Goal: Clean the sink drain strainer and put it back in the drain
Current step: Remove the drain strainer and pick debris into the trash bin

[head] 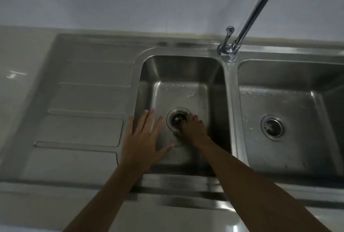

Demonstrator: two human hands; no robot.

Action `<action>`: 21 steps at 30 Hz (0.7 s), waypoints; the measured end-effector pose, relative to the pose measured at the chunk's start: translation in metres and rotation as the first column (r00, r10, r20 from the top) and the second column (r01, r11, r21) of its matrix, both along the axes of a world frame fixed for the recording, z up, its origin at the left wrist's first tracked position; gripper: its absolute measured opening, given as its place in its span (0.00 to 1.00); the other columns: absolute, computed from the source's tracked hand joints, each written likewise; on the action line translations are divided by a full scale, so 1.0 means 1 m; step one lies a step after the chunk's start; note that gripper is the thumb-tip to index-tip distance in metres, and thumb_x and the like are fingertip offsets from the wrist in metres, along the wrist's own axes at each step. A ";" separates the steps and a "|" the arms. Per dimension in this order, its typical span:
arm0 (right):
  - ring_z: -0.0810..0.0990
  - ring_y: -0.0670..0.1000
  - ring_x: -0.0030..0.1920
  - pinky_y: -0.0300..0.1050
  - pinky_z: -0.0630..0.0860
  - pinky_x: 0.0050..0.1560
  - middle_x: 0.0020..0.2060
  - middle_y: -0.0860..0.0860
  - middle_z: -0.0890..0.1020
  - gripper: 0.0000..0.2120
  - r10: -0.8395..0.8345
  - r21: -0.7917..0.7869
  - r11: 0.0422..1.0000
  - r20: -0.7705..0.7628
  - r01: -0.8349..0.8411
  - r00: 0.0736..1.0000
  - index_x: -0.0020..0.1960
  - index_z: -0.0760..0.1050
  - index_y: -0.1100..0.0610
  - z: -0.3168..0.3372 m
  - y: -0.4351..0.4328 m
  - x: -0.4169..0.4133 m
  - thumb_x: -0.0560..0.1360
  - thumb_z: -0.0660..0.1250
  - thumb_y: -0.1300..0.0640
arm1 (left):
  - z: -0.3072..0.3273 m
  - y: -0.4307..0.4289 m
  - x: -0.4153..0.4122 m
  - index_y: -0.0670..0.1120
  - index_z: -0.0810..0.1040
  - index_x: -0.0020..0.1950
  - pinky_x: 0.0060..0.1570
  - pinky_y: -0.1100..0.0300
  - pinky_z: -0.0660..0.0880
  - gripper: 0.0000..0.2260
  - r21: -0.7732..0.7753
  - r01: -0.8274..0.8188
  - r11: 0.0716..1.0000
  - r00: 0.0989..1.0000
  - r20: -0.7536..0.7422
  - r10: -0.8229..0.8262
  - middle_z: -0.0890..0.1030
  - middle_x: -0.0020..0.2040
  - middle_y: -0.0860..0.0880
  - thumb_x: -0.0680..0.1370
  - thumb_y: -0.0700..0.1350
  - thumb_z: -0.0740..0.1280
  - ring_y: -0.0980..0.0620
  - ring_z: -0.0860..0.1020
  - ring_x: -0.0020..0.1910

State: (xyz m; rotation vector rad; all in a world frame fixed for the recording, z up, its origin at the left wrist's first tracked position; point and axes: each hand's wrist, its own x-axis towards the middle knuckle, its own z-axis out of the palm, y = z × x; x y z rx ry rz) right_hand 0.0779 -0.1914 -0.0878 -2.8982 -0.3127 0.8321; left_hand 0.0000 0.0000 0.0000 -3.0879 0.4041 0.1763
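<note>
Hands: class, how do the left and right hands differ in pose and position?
The left hand is flat and splayed; the right hand is curled. The left hand lies over the basin's left rim; the right hand reaches the strainer in the drain. Both are bare, over the same basin.

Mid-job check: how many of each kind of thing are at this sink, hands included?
Basins: 2
Strainers: 2
Tap: 1
Draining board: 1
Hands: 2
Total: 8
</note>
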 end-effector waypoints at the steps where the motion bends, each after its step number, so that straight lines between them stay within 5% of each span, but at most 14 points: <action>1: 0.64 0.62 0.70 0.59 0.67 0.66 0.73 0.61 0.63 0.28 0.020 -0.039 0.999 -0.007 -0.021 1.000 0.68 0.76 0.52 0.000 0.001 0.001 0.76 0.63 0.35 | 0.001 0.000 0.000 0.49 0.64 0.81 0.79 0.35 0.50 0.42 0.012 -0.003 1.000 1.000 -0.014 0.003 0.58 0.84 0.42 0.77 0.77 0.49 0.43 0.57 0.83; 9: 0.64 0.60 0.68 0.57 0.70 0.65 0.71 0.58 0.63 0.21 -0.003 0.012 1.000 0.170 0.001 0.985 0.61 0.81 0.52 0.007 0.002 -0.002 0.75 0.69 0.40 | 0.000 0.000 -0.001 0.49 0.66 0.80 0.79 0.34 0.50 0.41 0.011 0.007 1.000 0.999 0.035 -0.007 0.58 0.84 0.42 0.78 0.76 0.48 0.43 0.58 0.82; 15: 0.64 0.58 0.70 0.55 0.69 0.66 0.74 0.54 0.63 0.16 -0.048 0.121 0.992 0.136 0.031 0.990 0.59 0.82 0.53 0.007 0.000 -0.001 0.75 0.71 0.46 | -0.002 0.000 0.001 0.49 0.65 0.81 0.78 0.34 0.50 0.42 0.022 0.005 1.000 1.000 0.018 -0.006 0.57 0.84 0.42 0.78 0.76 0.47 0.43 0.58 0.82; 21: 0.72 0.59 0.64 0.54 0.74 0.60 0.67 0.55 0.72 0.32 -0.129 0.169 0.981 0.206 0.094 0.970 0.69 0.69 0.55 0.008 0.001 -0.005 0.69 0.76 0.49 | -0.006 0.001 0.000 0.49 0.66 0.80 0.79 0.34 0.49 0.41 0.008 0.011 1.000 0.999 0.049 -0.011 0.59 0.83 0.42 0.78 0.76 0.48 0.43 0.59 0.82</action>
